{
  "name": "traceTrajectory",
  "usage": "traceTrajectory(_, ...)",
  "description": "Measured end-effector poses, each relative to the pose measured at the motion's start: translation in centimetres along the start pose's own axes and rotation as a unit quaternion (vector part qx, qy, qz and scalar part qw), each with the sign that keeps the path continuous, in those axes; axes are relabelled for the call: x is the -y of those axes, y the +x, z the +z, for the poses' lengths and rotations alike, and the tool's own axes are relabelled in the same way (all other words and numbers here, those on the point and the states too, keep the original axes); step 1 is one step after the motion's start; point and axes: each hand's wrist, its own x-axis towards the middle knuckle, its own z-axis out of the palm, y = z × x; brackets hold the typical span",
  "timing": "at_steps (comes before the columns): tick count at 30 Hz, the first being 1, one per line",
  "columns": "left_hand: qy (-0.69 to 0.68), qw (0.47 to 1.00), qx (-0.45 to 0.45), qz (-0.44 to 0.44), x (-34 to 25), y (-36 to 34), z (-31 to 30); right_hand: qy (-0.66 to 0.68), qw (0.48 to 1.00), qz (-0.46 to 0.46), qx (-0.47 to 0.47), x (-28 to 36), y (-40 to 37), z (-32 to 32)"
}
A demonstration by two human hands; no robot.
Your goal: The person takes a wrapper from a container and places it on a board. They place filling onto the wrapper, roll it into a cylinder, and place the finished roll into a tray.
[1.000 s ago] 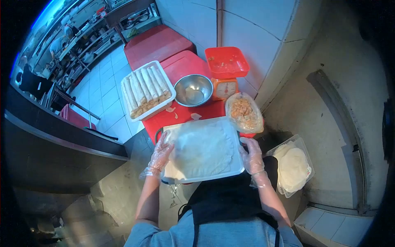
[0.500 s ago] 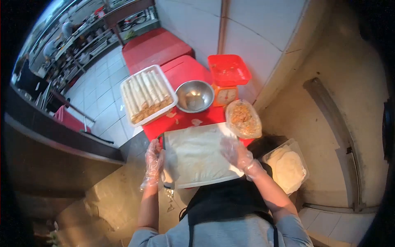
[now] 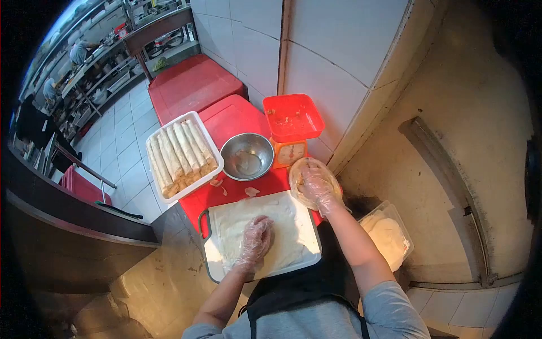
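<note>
A thin pale wrapper sheet (image 3: 285, 226) lies flat on a white cutting board (image 3: 213, 265) in front of me. My left hand (image 3: 255, 237), in a clear plastic glove, presses flat on the middle of the sheet. My right hand (image 3: 316, 186), also gloved, reaches into a clear bag of orange filling (image 3: 299, 172) just right of the board's far corner. Whether its fingers hold any filling is hidden.
A white tray of rolled wraps (image 3: 179, 152) sits far left on the red table (image 3: 234, 116). Beside it stand a steel bowl (image 3: 247, 156) and an orange scale (image 3: 292, 127). A container of round wrappers (image 3: 388, 237) lies at my right. The tiled wall is close behind.
My left hand moved from the board's left edge onto the sheet's middle. My right hand left the sheet and went forward into the filling bag. The camera view shifted.
</note>
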Motion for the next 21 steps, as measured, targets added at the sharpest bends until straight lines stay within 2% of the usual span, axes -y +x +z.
traceTrajectory(3,0.019,0.999,-0.004,0.038,0.1,0.3,-0.5,0.012,0.999,0.018,-0.032,-0.1,0.6,2.1)
traceTrajectory(6,0.035,0.999,0.004,0.013,0.3,0.0,-0.3,0.115,0.989,0.06,-0.073,-0.1,0.4,2.5)
traceTrajectory(9,0.02,1.0,-0.005,0.015,0.5,-0.1,-0.2,0.198,0.963,0.052,-0.176,-0.6,0.4,1.4)
traceTrajectory(12,0.007,1.0,0.001,0.001,0.6,-0.2,-0.1,0.336,0.931,0.106,-0.093,-1.5,0.5,-1.1)
traceTrajectory(14,0.018,1.0,0.001,0.005,0.3,0.0,-0.1,0.489,0.853,0.178,-0.036,-5.0,0.9,1.5)
traceTrajectory(15,0.024,1.0,0.001,0.006,0.2,0.0,-0.2,0.56,0.801,0.211,-0.006,-4.7,1.2,0.8)
traceTrajectory(18,0.027,1.0,0.003,0.014,0.8,-0.1,-0.2,0.8,0.561,0.213,0.014,-4.1,0.1,-2.8)
traceTrajectory(21,-0.067,0.997,-0.014,-0.02,1.5,0.0,0.1,0.877,0.445,0.174,0.05,-2.7,-0.7,-4.9)
